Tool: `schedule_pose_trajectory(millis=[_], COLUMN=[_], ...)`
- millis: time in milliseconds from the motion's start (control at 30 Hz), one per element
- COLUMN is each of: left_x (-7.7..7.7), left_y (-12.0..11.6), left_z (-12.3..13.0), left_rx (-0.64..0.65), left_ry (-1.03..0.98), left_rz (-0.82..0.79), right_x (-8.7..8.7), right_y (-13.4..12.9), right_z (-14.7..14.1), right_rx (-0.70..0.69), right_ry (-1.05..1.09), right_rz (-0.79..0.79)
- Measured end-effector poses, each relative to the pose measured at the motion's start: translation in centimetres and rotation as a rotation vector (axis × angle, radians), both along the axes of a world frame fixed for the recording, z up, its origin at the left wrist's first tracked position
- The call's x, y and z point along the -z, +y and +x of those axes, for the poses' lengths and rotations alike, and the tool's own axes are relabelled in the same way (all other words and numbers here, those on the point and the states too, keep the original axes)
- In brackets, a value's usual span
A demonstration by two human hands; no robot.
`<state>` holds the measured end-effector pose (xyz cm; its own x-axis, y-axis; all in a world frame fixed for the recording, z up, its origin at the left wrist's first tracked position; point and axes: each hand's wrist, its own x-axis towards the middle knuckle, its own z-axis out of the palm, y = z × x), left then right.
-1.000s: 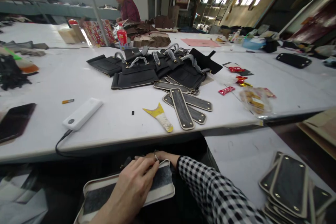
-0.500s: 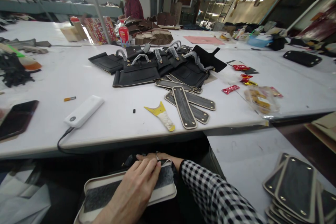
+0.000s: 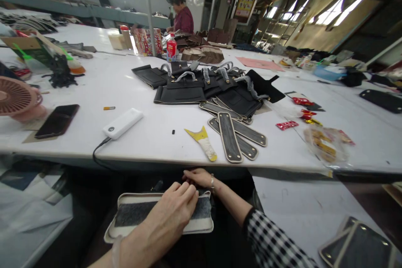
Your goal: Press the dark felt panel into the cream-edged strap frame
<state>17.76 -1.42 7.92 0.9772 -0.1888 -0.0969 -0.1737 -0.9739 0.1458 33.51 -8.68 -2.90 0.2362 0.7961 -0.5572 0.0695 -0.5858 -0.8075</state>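
In my lap, below the table edge, lies a bag piece (image 3: pixel 135 213) with a cream rim and a dark grey, felt-like strip along its face. My left hand (image 3: pixel 176 203) lies across it from the near side, its bent fingers closed over the far edge near the right end. Just beyond that edge is my right hand (image 3: pixel 198 177), its fingers curled against the piece's far side; the fingertips are partly hidden. Dark material under the piece is hard to make out.
On the white table (image 3: pixel 150 146) are black handbags (image 3: pixel 182 92), studded base panels (image 3: pixel 230 136), a yellow taped tool (image 3: pixel 202 142), a power bank (image 3: pixel 122 123) and a phone (image 3: pixel 58 120). More panels (image 3: pixel 361 245) are stacked at lower right. A person (image 3: pixel 183 16) works at the back.
The view has swung left, bringing a pink fan into sight. My right hand has lifted slightly off the far edge, its wrist now showing. My left hand stays on the bag piece.
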Motion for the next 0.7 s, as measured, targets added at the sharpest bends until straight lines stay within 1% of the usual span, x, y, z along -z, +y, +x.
schedule_pose_trajectory(millis=[133,200,233,300,367,533,567,633,700], left_x=[-0.2,-0.4,-0.5,-0.8,-0.8,-0.4,-0.4,-0.7,-1.1], left_y=[0.0,0.0,0.0,0.0,0.1,0.2,0.3,1.2,3.0], left_z=[-0.5,-0.7,-0.7,-0.9,-1.2,-1.5,-1.4,-1.2,-1.0], left_rx=[-0.019,-0.027,-0.031,-0.042,-0.057,-0.117,-0.141,-0.192,-0.233], left_ry=[0.0,0.01,0.017,0.022,0.005,-0.048,-0.035,0.032,0.11], left_rz=[-0.038,-0.053,-0.061,-0.083,-0.108,-0.229,-0.295,-0.486,-0.669], right_x=[-5.0,-7.0,-7.7,-8.5,-8.7,-9.4,-9.6,-10.2,-10.7], right_y=[-3.6,-4.7,-4.9,-4.9,-4.5,-4.2,-4.2,-4.3,-4.1], right_z=[1.6,1.8,1.8,1.5,1.1,0.1,0.0,-0.2,-0.4], right_rx=[-0.053,-0.09,-0.108,-0.138,-0.16,-0.232,-0.25,-0.289,-0.335], right_ry=[0.053,0.035,0.017,-0.024,-0.057,-0.169,-0.198,-0.251,-0.299], right_rz=[0.119,0.157,0.166,0.17,0.156,0.083,0.068,0.036,-0.001])
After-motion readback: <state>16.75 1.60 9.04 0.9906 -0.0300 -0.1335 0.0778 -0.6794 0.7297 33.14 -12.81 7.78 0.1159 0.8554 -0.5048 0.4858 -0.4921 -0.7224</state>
